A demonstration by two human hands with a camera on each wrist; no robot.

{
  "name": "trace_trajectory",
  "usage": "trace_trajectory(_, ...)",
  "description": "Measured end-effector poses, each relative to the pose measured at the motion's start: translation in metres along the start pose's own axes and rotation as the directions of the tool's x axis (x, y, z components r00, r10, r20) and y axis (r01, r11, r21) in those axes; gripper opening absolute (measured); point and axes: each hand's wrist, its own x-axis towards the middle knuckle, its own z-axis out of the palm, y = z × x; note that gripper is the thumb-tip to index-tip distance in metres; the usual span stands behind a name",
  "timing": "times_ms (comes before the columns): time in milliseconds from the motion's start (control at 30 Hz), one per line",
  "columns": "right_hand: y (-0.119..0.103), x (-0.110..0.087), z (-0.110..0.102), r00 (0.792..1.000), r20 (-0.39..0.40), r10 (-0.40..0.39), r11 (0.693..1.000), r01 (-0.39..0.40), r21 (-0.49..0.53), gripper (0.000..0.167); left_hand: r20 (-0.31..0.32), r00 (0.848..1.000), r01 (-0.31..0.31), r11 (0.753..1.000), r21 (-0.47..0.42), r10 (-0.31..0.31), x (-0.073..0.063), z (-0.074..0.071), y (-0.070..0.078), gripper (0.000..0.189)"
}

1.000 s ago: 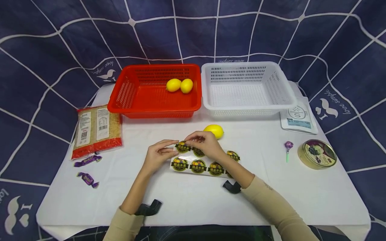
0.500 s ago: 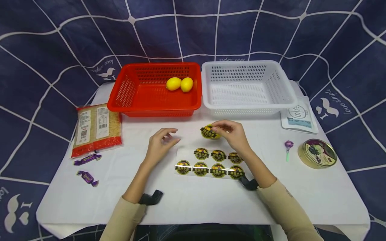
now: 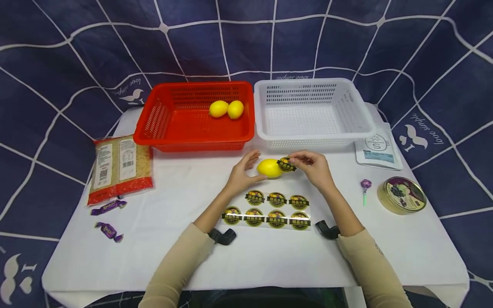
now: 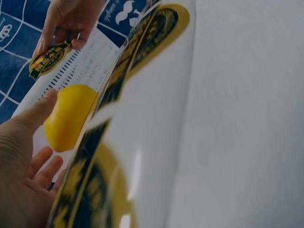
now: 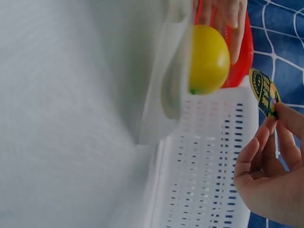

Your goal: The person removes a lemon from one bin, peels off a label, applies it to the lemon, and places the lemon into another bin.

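A yellow lemon (image 3: 268,168) lies on the white cloth in front of the baskets. My left hand (image 3: 242,174) is spread at its left side, thumb near and fingers beyond; in the left wrist view the lemon (image 4: 70,118) sits between thumb and fingers, which are not closed on it. A round black-and-gold fruit sticker (image 3: 286,165) hangs from the fingertips of my right hand (image 3: 315,169), overlapping the lemon's right end in the head view. The right wrist view shows the sticker (image 5: 262,90) pinched by its edge. Below both hands lies the sticker sheet (image 3: 265,205), with several stickers on it.
Two lemons (image 3: 226,109) sit in the red basket (image 3: 192,142), beside a white basket (image 3: 316,137). At left are a bag of grain (image 3: 121,164) and two purple candies (image 3: 109,230). A white pouch (image 3: 378,147), lollipop (image 3: 365,185) and round tin (image 3: 402,196) stand at right.
The right hand has peeled a sticker off the sheet and carried it up and right to the lemon's right end. The left hand has left the sheet and moved right to the lemon.
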Motion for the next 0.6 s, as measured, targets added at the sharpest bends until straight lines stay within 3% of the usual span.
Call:
trace_trajectory(33, 0.011, 0.003, 0.002, 1.0, 0.021, -0.009, 0.999, 0.008, 0.031, 0.021, 0.013, 1.0, 0.005, 1.0, -0.003, -0.005, 0.001, 0.003, -0.003, 0.083)
trace_trajectory(233, 0.015, 0.011, 0.014, 0.993, 0.12, -0.021, 0.999, 0.017, 0.039, 0.019, 0.017, 0.998, 0.053, 0.999, 0.01, -0.054, 0.001, 0.01, -0.009, 0.069)
trace_trajectory(267, 0.006, 0.011, 0.015, 0.992, 0.126, -0.015, 1.0, 0.014, 0.005, 0.019, 0.016, 0.998, 0.06, 0.998, 0.009, -0.061, 0.001, 0.009, -0.008, 0.067)
trace_trajectory(433, 0.004, 0.018, 0.024, 0.985, 0.167, -0.031, 0.999, 0.038, -0.037, 0.018, 0.032, 0.997, 0.068, 0.998, 0.002, -0.068, 0.0, 0.007, 0.0, 0.06)
trace_trajectory(600, 0.003, 0.021, 0.029, 0.983, 0.169, -0.068, 0.99, 0.087, -0.107, 0.013, 0.036, 0.998, 0.051, 0.999, 0.013, -0.051, 0.0, 0.009, -0.003, 0.06)
